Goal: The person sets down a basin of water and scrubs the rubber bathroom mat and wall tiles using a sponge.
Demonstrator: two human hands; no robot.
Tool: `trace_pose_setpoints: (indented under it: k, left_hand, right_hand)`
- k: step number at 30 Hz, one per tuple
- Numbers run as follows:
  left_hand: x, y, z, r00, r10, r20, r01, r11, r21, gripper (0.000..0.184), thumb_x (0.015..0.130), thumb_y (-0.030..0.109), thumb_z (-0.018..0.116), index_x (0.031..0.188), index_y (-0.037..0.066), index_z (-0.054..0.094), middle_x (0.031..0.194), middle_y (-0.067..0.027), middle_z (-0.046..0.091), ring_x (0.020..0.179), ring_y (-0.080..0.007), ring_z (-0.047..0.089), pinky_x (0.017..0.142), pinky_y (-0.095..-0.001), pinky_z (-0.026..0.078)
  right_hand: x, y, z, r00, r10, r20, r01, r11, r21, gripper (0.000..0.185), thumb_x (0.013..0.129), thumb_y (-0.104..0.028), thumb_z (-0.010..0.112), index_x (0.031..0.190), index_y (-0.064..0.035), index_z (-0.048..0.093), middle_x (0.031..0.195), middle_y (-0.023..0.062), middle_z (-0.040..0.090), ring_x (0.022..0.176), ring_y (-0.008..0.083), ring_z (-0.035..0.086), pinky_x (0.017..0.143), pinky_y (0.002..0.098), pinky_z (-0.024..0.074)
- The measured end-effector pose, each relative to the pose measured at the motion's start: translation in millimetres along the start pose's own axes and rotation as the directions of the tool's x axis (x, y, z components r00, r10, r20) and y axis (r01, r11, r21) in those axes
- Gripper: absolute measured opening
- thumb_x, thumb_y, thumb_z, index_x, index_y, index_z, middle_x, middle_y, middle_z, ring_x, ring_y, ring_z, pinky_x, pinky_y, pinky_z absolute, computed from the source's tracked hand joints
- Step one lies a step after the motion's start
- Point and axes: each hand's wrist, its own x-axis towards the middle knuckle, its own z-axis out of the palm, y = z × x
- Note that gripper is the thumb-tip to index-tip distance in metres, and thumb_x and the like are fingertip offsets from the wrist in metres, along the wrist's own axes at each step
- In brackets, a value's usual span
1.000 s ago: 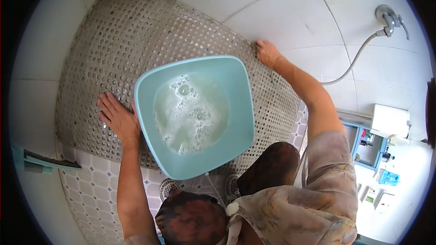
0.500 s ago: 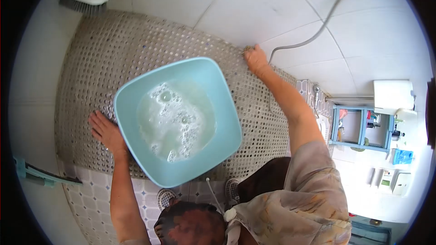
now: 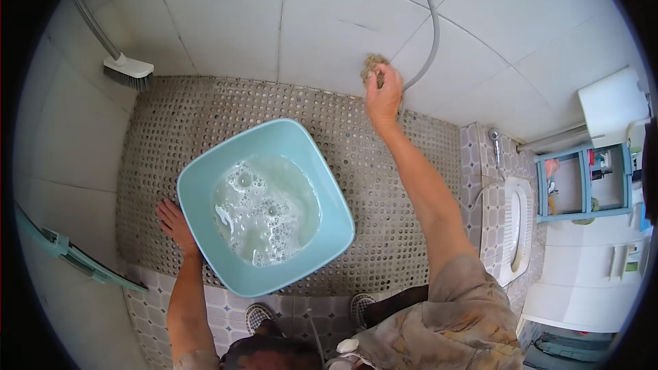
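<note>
A light blue square basin (image 3: 329, 195) of foamy water (image 3: 271, 212) rests on the perforated grey mat (image 3: 384, 205). My left hand (image 3: 176, 225) lies on the mat beside the basin's left side, fingers spread and holding nothing; part of it is behind the rim. Up by the wall's lower part, my right hand (image 3: 384, 96) is closed on a brownish scrubbing pad (image 3: 373, 68) against the white tiles (image 3: 336, 34).
A long-handled brush (image 3: 129, 72) stands in the upper left corner. A grey hose (image 3: 433, 34) hangs down the wall near my right hand. At the right are a squat toilet (image 3: 515, 229) and a blue shelf (image 3: 582, 181). A squeegee-like blue-green bar (image 3: 82, 260) is at the left.
My right hand has gone from the mat's edge up onto the wall tiles, and the pad in it now shows clearly. The view has shifted, bringing in the whole brush and the toilet.
</note>
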Motion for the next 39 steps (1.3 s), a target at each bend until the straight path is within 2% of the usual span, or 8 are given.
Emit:
trace_pose_setpoints:
  k: [5, 11, 14, 17, 21, 30, 36, 39]
  left_hand:
    - [-0.1, -6.4, 13.4, 0.999, 0.038, -0.017, -0.038, 0.999, -0.010, 0.079, 0.093, 0.043, 0.044, 0.149, 0.002, 0.008, 0.154, -0.0220, 0.013, 0.143, -0.0401, 0.011, 0.109, -0.0591, 0.017]
    - [0.0, -21.8, 38.9, 0.995, 0.095, -0.033, -0.095, 0.995, 0.015, 0.082, 0.092, 0.048, 0.044, 0.151, 0.006, 0.005, 0.155, -0.0238, 0.008, 0.143, -0.0412, 0.005, 0.108, -0.0621, 0.014]
    - [11.0, -10.1, -2.6, 0.930, -0.003, 0.367, 0.026, 0.998, -0.059, 0.085, 0.090, 0.049, 0.046, 0.151, 0.006, 0.004, 0.155, -0.0248, 0.004, 0.143, -0.0428, 0.000, 0.108, -0.0640, 0.010]
    - [15.8, -12.0, -7.5, 0.904, 0.009, 0.427, 0.043, 0.993, -0.111, 0.090, 0.088, 0.051, 0.047, 0.150, 0.006, 0.001, 0.155, -0.0254, 0.000, 0.142, -0.0442, -0.004, 0.107, -0.0651, 0.006]
    - [25.1, -8.5, -21.3, 0.807, -0.010, 0.591, 0.065, 0.995, -0.071, 0.096, 0.087, 0.049, 0.053, 0.150, 0.009, -0.006, 0.154, -0.0255, -0.010, 0.142, -0.0446, -0.010, 0.107, -0.0652, 0.004]
    - [28.8, -11.2, -24.3, 0.758, 0.031, 0.652, 0.095, 0.983, -0.157, 0.103, 0.085, 0.049, 0.056, 0.149, 0.013, -0.016, 0.152, -0.0269, -0.018, 0.139, -0.0471, -0.019, 0.107, -0.0659, -0.001]
    - [27.9, -10.4, -23.6, 0.764, 0.028, 0.645, 0.093, 0.984, -0.153, 0.109, 0.082, 0.052, 0.060, 0.148, 0.013, -0.017, 0.151, -0.0276, -0.019, 0.139, -0.0471, -0.019, 0.106, -0.0669, -0.001]
    - [29.6, -6.2, -28.4, 0.746, 0.013, 0.665, 0.092, 0.988, -0.123, 0.109, 0.081, 0.052, 0.060, 0.148, 0.013, -0.017, 0.151, -0.0275, -0.019, 0.139, -0.0470, -0.019, 0.106, -0.0667, -0.002]
  right_hand:
    - [53.3, -22.8, 12.4, 0.889, 0.053, -0.454, 0.033, 0.983, 0.180, 0.024, 0.081, -0.012, 0.066, 0.103, -0.0026, 0.060, 0.100, 0.0163, 0.059, 0.094, 0.0318, 0.057, 0.084, 0.0404, 0.0462]
    - [44.2, -39.7, 44.1, 0.966, -0.203, -0.157, 0.203, 0.979, -0.018, 0.017, 0.080, -0.011, 0.066, 0.095, -0.0040, 0.065, 0.091, 0.0146, 0.063, 0.090, 0.0336, 0.059, 0.082, 0.0402, 0.0470]
    - [-10.7, 1.1, 68.5, 0.999, 0.032, 0.007, -0.031, 0.992, -0.123, 0.017, 0.080, -0.013, 0.066, 0.096, -0.0051, 0.066, 0.094, 0.0158, 0.065, 0.092, 0.0351, 0.059, 0.080, 0.0415, 0.0469]
    - [14.5, -24.5, 56.4, 0.990, 0.035, -0.136, -0.027, 0.998, 0.056, 0.017, 0.080, -0.010, 0.066, 0.096, -0.0042, 0.064, 0.098, 0.0148, 0.063, 0.094, 0.0344, 0.057, 0.082, 0.0427, 0.0453]
    - [86.7, -85.5, 22.0, 0.921, -0.091, -0.380, 0.115, 0.992, 0.042, 0.015, 0.079, -0.009, 0.067, 0.093, -0.0041, 0.064, 0.093, 0.0142, 0.064, 0.090, 0.0348, 0.057, 0.080, 0.0423, 0.0453]
    - [32.1, -42.9, 52.9, 0.991, 0.057, -0.123, -0.066, 0.995, -0.071, 0.012, 0.077, -0.008, 0.067, 0.089, -0.0055, 0.064, 0.090, 0.0128, 0.062, 0.089, 0.0346, 0.056, 0.077, 0.0439, 0.0453]
    - [93.3, -95.1, 30.7, 0.930, -0.199, -0.309, 0.185, 0.980, -0.073, 0.012, 0.078, -0.010, 0.067, 0.089, -0.0069, 0.065, 0.090, 0.0126, 0.063, 0.088, 0.0342, 0.057, 0.078, 0.0436, 0.0460]
    - [46.5, -60.0, 58.6, 0.988, -0.138, -0.076, 0.126, 0.982, -0.142, 0.013, 0.077, -0.012, 0.068, 0.089, -0.0072, 0.065, 0.088, 0.0119, 0.063, 0.087, 0.0336, 0.057, 0.077, 0.0432, 0.0465]
